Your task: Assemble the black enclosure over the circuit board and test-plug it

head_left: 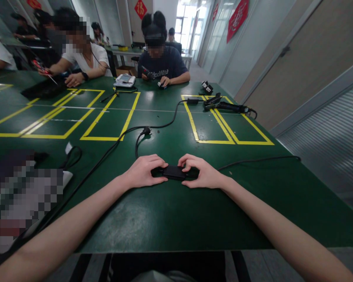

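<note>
Left hand [144,170] and right hand [205,173] are pinching opposite ends of the adapter [174,172] at frame center, plug [146,131] lying above, upper center.

R of your R hand [204,172] you've got brown door [267,78] & slatted blind [341,133]; well beyond it, glass wall [211,41] w/ red sign [237,19], bright window [181,21], grey floor [201,71]; under it, green table [153,219].

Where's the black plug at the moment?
In the head view, left of centre, the black plug lies on the green table just beyond your left hand, close to the long black cable.
</note>
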Demonstrator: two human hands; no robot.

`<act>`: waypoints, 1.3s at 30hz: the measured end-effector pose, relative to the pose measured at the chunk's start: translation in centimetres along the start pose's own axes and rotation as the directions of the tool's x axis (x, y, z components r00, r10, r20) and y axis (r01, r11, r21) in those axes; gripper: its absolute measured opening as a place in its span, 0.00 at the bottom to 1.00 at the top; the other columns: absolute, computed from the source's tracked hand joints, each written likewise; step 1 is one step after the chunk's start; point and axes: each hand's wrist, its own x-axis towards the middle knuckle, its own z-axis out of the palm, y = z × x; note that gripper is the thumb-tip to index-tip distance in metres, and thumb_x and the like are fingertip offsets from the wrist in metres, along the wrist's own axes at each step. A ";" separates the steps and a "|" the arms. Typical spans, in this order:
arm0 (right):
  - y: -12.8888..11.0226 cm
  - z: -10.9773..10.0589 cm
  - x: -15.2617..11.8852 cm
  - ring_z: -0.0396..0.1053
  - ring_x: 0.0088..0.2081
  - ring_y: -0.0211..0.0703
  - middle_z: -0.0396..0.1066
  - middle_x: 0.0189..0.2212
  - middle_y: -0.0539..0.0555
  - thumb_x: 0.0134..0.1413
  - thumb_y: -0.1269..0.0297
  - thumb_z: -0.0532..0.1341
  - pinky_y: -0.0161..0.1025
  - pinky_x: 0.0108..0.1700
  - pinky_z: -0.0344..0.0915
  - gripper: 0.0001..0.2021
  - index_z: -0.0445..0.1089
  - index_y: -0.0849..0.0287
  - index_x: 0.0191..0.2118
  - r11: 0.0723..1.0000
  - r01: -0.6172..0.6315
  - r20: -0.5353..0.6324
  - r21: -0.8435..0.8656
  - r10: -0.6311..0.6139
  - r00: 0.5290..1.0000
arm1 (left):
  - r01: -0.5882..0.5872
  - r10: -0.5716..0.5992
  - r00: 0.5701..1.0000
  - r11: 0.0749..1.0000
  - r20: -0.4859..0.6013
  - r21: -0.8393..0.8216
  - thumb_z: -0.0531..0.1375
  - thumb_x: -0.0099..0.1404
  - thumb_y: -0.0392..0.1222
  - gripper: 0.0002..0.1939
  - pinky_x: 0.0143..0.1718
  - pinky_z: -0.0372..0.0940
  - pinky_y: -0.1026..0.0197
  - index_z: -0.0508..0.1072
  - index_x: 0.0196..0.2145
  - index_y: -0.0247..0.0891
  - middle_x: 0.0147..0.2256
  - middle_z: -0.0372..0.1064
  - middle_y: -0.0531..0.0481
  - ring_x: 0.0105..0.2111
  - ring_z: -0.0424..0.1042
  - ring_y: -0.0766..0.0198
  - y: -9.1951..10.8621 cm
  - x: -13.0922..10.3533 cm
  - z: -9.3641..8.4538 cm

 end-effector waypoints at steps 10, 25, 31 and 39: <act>0.1 0.1 -0.1 0.74 0.43 0.49 0.75 0.44 0.59 0.55 0.64 0.69 0.45 0.45 0.70 0.13 0.66 0.56 0.43 0.938 0.068 0.049 -0.341 -0.054 0.997 | 0.009 -0.013 0.998 0.998 0.068 0.060 0.59 0.70 0.48 0.10 0.40 0.69 0.57 0.70 0.41 0.38 0.39 0.76 0.45 0.38 0.75 0.57 0.8 0.4 -0.2; -0.9 0.4 0.5 0.71 0.35 0.49 0.74 0.35 0.58 0.67 0.60 0.59 0.42 0.38 0.63 0.10 0.70 0.61 0.47 0.800 0.121 0.154 -0.588 -0.036 0.987 | -0.040 0.005 0.992 0.962 0.129 0.269 0.55 0.75 0.51 0.17 0.39 0.66 0.56 0.74 0.48 0.36 0.38 0.76 0.45 0.38 0.75 0.56 1.1 0.7 0.3; -1.3 0.3 0.5 0.70 0.34 0.48 0.75 0.34 0.59 0.72 0.59 0.54 0.43 0.37 0.59 0.15 0.71 0.63 0.50 0.730 0.176 0.159 -0.661 -0.092 0.983 | -0.062 0.032 0.994 0.953 0.105 0.296 0.54 0.75 0.55 0.20 0.39 0.66 0.56 0.74 0.48 0.35 0.37 0.76 0.44 0.37 0.74 0.56 1.2 0.7 0.2; -1.2 0.7 0.5 0.71 0.36 0.48 0.76 0.36 0.59 0.72 0.56 0.54 0.43 0.38 0.62 0.16 0.71 0.63 0.51 0.718 0.170 0.163 -0.675 -0.079 0.983 | -0.062 0.035 0.995 0.956 0.098 0.288 0.52 0.77 0.55 0.21 0.38 0.66 0.56 0.75 0.49 0.35 0.37 0.76 0.43 0.37 0.74 0.56 1.4 0.6 0.5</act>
